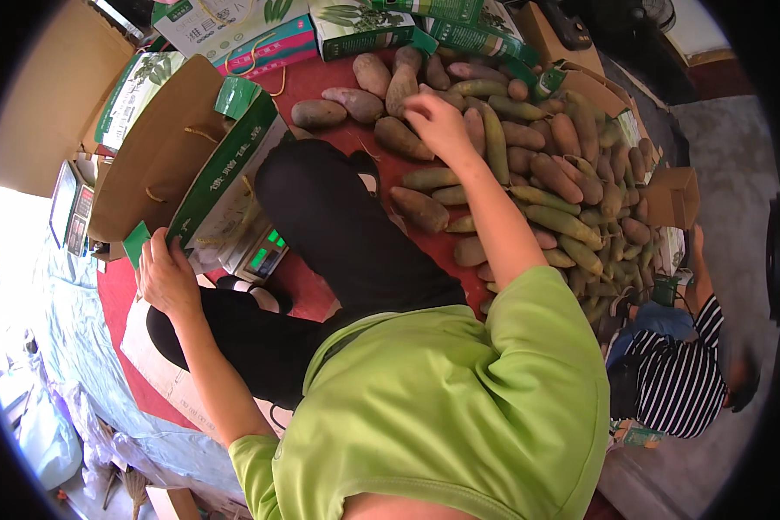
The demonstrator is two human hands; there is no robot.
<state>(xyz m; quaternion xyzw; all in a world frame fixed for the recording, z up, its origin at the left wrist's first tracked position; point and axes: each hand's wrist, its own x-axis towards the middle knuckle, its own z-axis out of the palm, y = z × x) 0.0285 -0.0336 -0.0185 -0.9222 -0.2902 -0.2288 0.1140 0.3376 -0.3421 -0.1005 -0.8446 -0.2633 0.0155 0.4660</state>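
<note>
The left hand [166, 276] pinches the green flap of the open cardboard box [178, 165] at the near left side of the red mat [321, 74], so the box stays open and still on the scale [260, 251]. The right hand [438, 121] reaches out, fingers curled down on the sweet potatoes [537, 173] piled along the mat's far right side; I cannot tell if it grips one.

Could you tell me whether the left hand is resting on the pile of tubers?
No, the left hand holds the open green carton's flap.
</note>
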